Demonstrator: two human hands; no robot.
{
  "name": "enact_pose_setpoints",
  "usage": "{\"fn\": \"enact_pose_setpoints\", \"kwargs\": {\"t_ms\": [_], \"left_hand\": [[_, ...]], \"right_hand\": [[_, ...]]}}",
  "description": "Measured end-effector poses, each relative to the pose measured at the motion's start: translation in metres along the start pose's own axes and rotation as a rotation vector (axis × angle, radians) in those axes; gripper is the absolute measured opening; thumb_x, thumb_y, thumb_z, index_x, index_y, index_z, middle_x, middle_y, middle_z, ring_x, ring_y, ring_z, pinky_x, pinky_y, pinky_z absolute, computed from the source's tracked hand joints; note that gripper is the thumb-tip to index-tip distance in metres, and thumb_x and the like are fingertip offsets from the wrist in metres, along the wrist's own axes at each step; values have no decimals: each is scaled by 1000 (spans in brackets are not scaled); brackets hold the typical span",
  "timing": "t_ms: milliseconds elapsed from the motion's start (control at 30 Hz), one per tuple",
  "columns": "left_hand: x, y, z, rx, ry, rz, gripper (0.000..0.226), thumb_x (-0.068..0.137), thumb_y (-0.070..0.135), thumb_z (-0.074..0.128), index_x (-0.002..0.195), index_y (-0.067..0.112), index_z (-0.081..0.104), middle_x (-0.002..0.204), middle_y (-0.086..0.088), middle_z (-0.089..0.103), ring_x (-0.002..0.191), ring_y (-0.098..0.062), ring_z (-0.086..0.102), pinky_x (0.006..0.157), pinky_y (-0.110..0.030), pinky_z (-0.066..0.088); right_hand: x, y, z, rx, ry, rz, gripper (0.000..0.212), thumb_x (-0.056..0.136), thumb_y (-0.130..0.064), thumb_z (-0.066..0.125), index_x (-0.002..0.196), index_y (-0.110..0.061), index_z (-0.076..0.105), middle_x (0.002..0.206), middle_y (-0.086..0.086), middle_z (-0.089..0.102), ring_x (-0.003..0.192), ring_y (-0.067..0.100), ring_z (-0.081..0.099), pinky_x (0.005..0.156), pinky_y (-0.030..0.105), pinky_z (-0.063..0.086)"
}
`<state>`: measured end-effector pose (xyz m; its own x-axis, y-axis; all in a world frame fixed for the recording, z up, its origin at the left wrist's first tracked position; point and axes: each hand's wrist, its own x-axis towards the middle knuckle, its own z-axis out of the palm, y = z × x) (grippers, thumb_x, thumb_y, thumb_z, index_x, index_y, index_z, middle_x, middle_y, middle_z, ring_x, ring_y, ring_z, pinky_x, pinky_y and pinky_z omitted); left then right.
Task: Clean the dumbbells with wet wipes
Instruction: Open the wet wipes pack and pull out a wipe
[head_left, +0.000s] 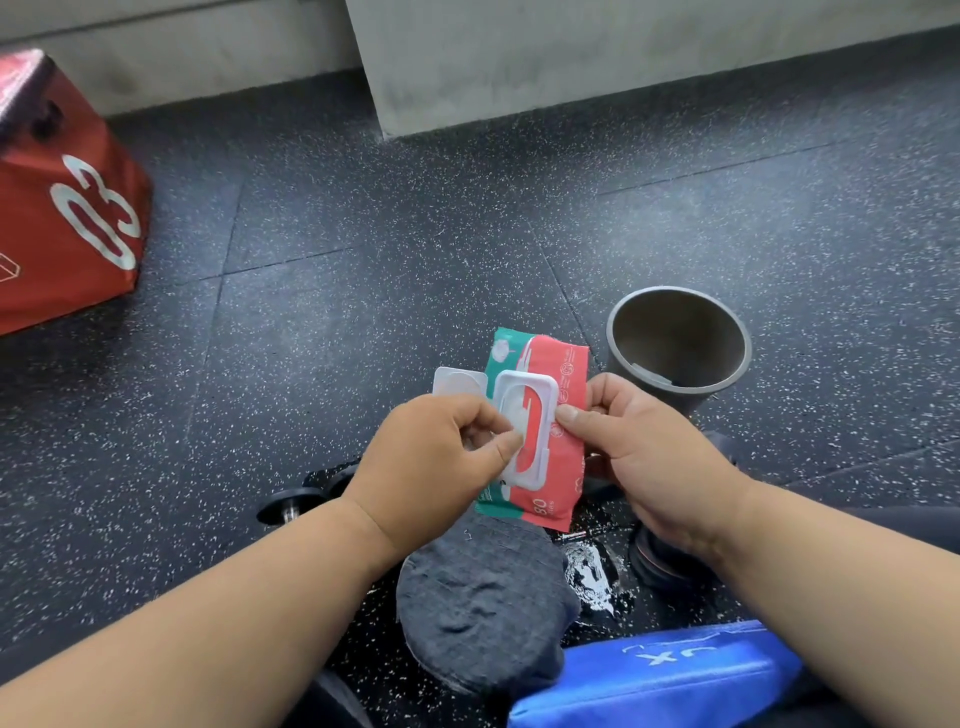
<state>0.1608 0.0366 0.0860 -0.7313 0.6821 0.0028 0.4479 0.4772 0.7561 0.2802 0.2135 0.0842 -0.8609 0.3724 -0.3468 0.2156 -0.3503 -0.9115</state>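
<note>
A blue pad (660, 680) and a socked foot (483, 597) lay nearest on the floor (363, 249). Above a dumbbell (291, 505), the right hand (644, 457) gripped the wipes pack (545, 415) while the left hand (431, 462) pinched at its opening, lid (457, 384) flipped open. Beyond stood a bin (680, 348); farther left, a red box (62, 208).

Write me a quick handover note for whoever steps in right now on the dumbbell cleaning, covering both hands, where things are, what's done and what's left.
Left hand: its grip pinches at the opening of the wet wipes pack, at the white seal or first wipe; which one is unclear.
Right hand: holds the pack's right edge, thumb on top.
Pack: held above the floor, flip lid open to the left.
Dumbbells: one end shows on the floor below the left wrist; another dark piece under the right hand may be a dumbbell.
Bin: beyond the pack, on the right.
Done: lid opened.
Left: pull out a wipe, wipe the dumbbells.
</note>
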Motion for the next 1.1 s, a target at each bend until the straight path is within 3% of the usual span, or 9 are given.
{"fn": "enact_pose_setpoints", "kwargs": {"t_ms": [100,233,333,433,567,733,833,967,1100], "left_hand": [[0,3,0,21,27,-15,10,89,29,86,81,27,81,70,17,72,64,-4,62,68,-22,52],[1,3,0,11,23,-48,10,90,27,85,81,28,81,73,15,74,68,-7,65,72,-27,56],[2,2,2,-20,-2,-65,10,92,25,82,83,26,80,75,11,75,71,-11,68,74,-33,58],[3,4,3,-24,-28,-84,14,94,22,79,81,25,77,72,14,74,65,-5,64,70,-29,57],[1,9,4,14,-37,-94,17,90,18,75,74,22,72,70,12,72,60,-5,60,62,-23,51],[0,11,4,53,-40,-109,13,85,20,72,72,20,71,69,8,72,63,-9,63,64,-32,53],[-1,12,4,59,-47,-115,13,83,22,71,71,20,69,69,9,71,60,-7,59,62,-29,51],[-1,12,3,1,-57,-138,15,77,33,65,68,21,65,64,14,66,56,-3,53,58,-25,46],[-1,11,1,-48,-59,-161,19,86,19,71,68,20,63,57,15,60,53,-3,48,55,-23,43]], "right_hand": [[-2,0,2,5,-46,5,8,104,-12,63,110,-9,59,108,38,70,88,39,66,69,42,54],[-4,0,4,-9,-92,0,7,104,-8,62,110,-9,59,92,19,74,68,22,68,51,29,54],[-2,2,1,-25,-106,4,17,103,-9,63,113,2,56,94,18,74,66,18,69,52,29,55],[-2,1,1,-36,-108,-6,21,103,-7,64,115,7,53,91,17,73,64,16,69,50,27,54],[-3,2,5,-26,-124,-22,7,103,-2,61,110,-4,59,78,4,74,59,9,68,49,20,52],[-3,4,8,-49,-111,-10,6,104,-2,59,108,-7,58,73,1,68,52,3,61,45,17,48],[-3,5,7,-85,-61,-3,9,105,-4,59,100,-10,57,67,-2,68,50,2,60,45,16,46],[-3,6,8,-94,-36,22,8,105,-6,61,100,-11,59,77,6,71,57,9,65,49,22,52],[-3,6,8,-97,-20,32,9,106,-9,60,99,-14,60,82,7,74,64,13,68,55,28,57]]}}
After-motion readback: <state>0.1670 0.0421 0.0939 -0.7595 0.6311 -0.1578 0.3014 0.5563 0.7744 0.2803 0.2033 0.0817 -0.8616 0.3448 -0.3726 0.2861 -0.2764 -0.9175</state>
